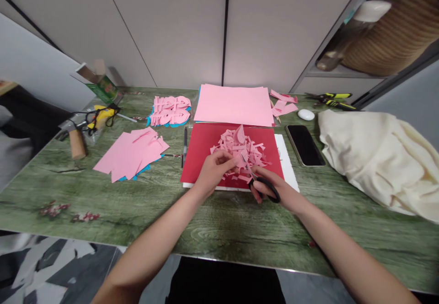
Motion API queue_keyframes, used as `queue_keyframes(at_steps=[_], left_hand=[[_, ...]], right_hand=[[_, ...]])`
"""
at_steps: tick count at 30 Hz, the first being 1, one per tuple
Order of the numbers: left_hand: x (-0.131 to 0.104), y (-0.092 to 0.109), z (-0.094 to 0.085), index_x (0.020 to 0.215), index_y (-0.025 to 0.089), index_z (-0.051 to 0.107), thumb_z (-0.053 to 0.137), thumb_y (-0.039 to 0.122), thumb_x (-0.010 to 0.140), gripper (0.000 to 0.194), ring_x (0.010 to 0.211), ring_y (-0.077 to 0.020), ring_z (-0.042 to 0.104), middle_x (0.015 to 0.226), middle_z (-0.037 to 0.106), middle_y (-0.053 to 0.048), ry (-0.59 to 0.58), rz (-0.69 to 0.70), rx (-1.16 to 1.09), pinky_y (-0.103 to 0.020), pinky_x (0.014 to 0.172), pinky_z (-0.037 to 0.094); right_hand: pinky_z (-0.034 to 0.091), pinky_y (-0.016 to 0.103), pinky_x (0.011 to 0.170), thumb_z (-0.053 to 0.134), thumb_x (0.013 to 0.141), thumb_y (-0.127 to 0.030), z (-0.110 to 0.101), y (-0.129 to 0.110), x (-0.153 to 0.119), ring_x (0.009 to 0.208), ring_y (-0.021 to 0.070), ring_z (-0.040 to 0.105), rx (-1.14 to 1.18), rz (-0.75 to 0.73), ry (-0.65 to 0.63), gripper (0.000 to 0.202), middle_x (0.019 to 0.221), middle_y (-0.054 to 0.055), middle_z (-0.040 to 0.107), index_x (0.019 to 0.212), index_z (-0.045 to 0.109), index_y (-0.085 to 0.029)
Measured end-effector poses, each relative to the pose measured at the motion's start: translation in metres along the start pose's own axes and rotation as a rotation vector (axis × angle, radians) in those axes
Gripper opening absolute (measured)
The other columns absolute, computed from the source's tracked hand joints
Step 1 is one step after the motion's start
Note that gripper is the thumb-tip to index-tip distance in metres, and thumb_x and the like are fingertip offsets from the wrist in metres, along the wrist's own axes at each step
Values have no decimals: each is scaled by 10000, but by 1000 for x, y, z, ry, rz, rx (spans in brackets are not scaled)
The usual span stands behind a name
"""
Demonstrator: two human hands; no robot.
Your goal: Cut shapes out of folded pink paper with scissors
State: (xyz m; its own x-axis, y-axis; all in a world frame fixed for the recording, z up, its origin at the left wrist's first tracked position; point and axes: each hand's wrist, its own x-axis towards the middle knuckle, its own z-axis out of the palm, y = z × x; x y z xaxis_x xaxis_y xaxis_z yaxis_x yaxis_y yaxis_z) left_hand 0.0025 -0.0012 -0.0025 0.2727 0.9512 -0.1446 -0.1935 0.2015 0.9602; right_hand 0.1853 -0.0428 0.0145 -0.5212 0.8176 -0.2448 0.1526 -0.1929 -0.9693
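Observation:
My left hand is closed in a pinch on a small piece of pink paper. My right hand grips black-handled scissors, whose blades point up and left at that piece. Whether the blades are parted is too small to tell. Beneath both hands, a loose heap of pink paper scraps covers the middle of a red sheet. White sheets stick out from under the red one.
Pink sheets lie behind the red one. To the left are cut pink letters, more pink paper, a pen and a wooden-handled tool. A phone, pliers and cream cloth occupy the right.

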Motion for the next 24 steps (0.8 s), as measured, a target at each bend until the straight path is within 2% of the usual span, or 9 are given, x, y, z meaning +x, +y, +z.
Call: queue_keyframes(at_steps=[9,15,20,24], left_hand=[[-2,3,2,674,154,538,643,301,726,188,573,-100,583,586,612,11,30,67,80,-215,581,440],[-3,3,3,680,156,530,637,310,731,194,562,-103,585,590,605,16,40,73,73,-217,568,443],[-4,0,3,731,172,521,651,293,709,179,540,-112,596,597,604,29,25,1,6,-206,510,416],[-3,1,2,711,162,554,656,322,704,190,543,-118,599,610,605,22,38,14,60,-227,539,445]], right_hand=[[362,254,522,505,844,-489,2,2,0,522,115,481,-20,-1,25,306,580,-49,504,878,394,-207],[370,250,557,514,853,-443,3,7,0,542,114,478,-44,-1,53,261,587,-59,496,934,407,-219],[337,242,536,573,807,-443,3,3,0,555,117,442,-220,8,110,278,623,-54,484,936,463,-223],[314,241,547,619,769,-437,1,-3,-1,570,120,407,-361,4,134,271,627,-54,474,872,486,-225]])
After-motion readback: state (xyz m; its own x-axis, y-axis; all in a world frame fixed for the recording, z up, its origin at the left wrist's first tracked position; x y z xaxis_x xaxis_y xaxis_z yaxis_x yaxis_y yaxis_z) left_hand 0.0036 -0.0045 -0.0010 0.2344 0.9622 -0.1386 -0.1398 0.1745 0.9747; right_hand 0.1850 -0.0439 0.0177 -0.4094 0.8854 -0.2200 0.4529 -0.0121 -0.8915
